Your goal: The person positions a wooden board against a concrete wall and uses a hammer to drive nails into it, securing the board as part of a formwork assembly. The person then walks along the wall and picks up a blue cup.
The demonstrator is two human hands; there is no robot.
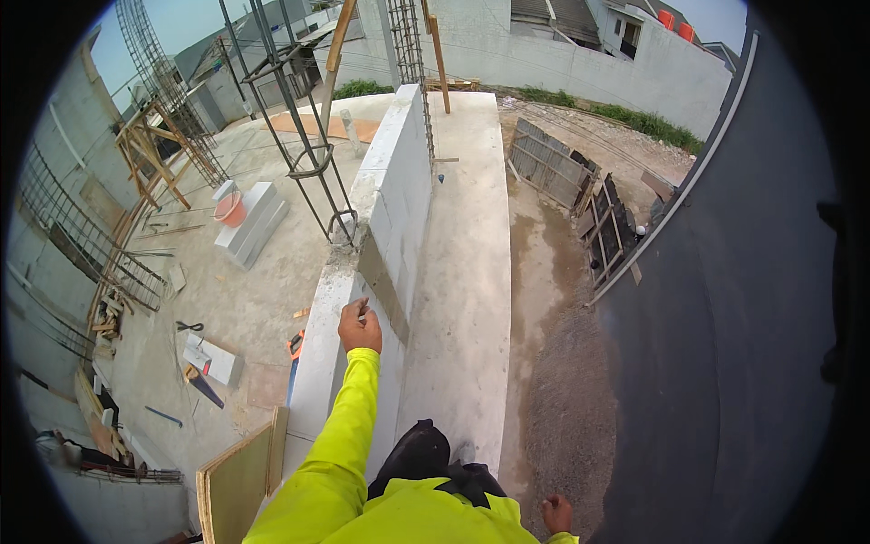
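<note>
Curling the left hand (pixel 361 327) half-closed over the white block wall (pixel 401 201) at mid-frame, perhaps for steadying; cannot tell contact or contents. Holding the right hand (pixel 556 514) bent at lower right, seemingly for balance; grip likewise unclear. Beyond, at upper centre-left: steel bars (pixel 312 170) rising from the wall, probably for reinforcement.
</note>
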